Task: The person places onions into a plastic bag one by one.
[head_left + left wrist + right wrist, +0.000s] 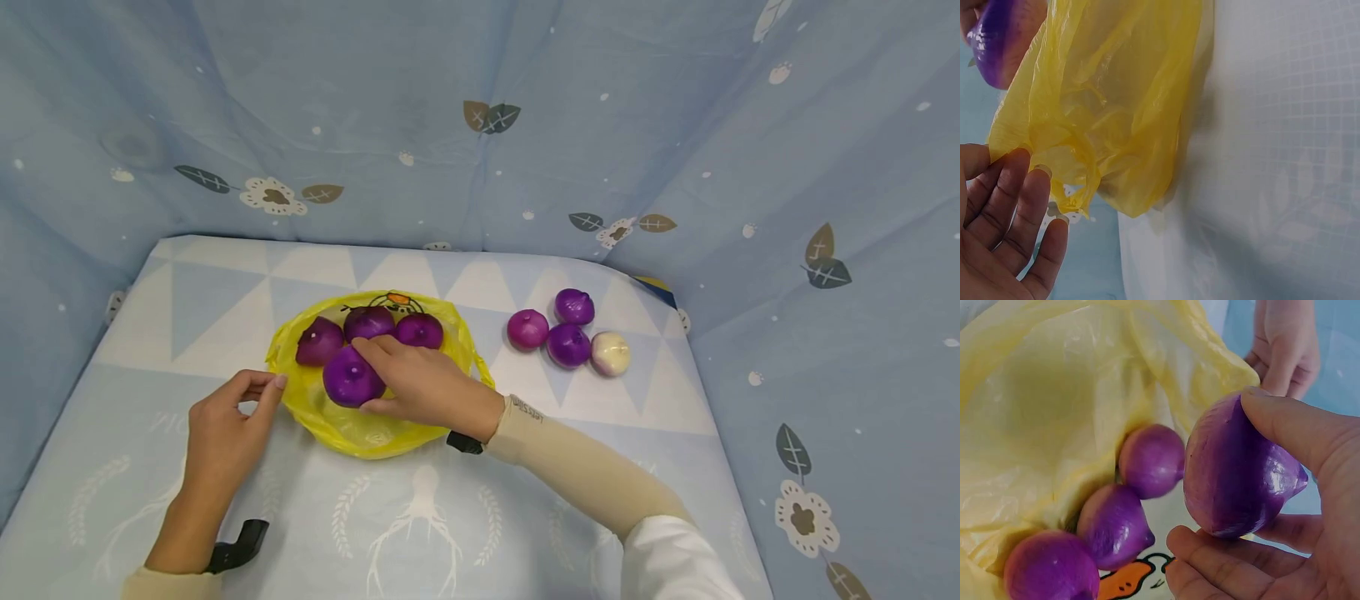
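My right hand (pixel 427 383) grips a purple onion (pixel 354 377) above the yellow plastic bag (pixel 367 442). In the right wrist view the thumb and fingers of the right hand (pixel 1297 487) lie on opposite sides of that onion (pixel 1235 469). Three other purple onions rest inside the bag, one of them (pixel 319 342) at its left side. My left hand (pixel 228 433) pinches the bag's left rim; in the left wrist view the left hand (pixel 1010 219) has the thin yellow film (pixel 1129 125) between thumb and fingers.
Right of the bag, a reddish-purple onion (pixel 528 330), two purple onions (pixel 568 346) and a whitish one (pixel 611 354) sit close together on the patterned tablecloth (pixel 420 533). Blue printed curtains (pixel 405 100) hang behind and beside the table.
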Demonstrator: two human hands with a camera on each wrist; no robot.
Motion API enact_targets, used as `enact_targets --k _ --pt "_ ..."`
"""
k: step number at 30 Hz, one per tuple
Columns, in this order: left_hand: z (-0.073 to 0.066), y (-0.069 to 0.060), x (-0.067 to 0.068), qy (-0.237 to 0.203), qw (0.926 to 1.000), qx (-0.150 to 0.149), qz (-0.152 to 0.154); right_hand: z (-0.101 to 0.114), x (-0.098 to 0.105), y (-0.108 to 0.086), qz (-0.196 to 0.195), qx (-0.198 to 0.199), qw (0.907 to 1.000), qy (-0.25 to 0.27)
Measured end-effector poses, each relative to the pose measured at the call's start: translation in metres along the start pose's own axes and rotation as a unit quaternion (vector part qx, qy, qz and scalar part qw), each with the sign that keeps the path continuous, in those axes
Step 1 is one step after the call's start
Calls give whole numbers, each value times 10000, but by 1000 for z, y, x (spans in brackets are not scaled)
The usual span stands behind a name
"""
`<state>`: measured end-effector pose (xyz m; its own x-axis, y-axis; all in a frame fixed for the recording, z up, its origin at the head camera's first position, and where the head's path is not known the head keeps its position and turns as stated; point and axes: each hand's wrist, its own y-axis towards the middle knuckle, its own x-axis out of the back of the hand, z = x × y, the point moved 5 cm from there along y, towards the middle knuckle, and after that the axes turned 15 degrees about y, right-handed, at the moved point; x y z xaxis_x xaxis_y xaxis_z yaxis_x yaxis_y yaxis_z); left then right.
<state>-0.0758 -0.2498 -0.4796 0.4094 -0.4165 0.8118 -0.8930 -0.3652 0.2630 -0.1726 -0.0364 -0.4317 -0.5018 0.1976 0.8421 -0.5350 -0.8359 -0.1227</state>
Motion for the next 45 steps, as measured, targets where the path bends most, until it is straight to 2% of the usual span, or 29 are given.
enact_targets --k 4,11,16,20,35,45 --pt "1 -1 0 28 10000 -21 -54 3 -8 10 106 -54 9999 -24" --pt "1 -1 2 49 9999 -7 -120 1 -33 28 262 -162 9992 237" --pt "1 -1 4 29 9999 -10 -107 -3 -50 33 243 -240 9987 382" --pt "3 -2 3 41 9999 3 -124 -6 -59 34 176 -268 9992 227" --pt "6 -6 3 -34 9998 45 -193 -12 -71 41 87 -308 9990 299" --pt "6 -6 4 1 9999 84 -144 -15 -80 47 -30 -491 9987 106"
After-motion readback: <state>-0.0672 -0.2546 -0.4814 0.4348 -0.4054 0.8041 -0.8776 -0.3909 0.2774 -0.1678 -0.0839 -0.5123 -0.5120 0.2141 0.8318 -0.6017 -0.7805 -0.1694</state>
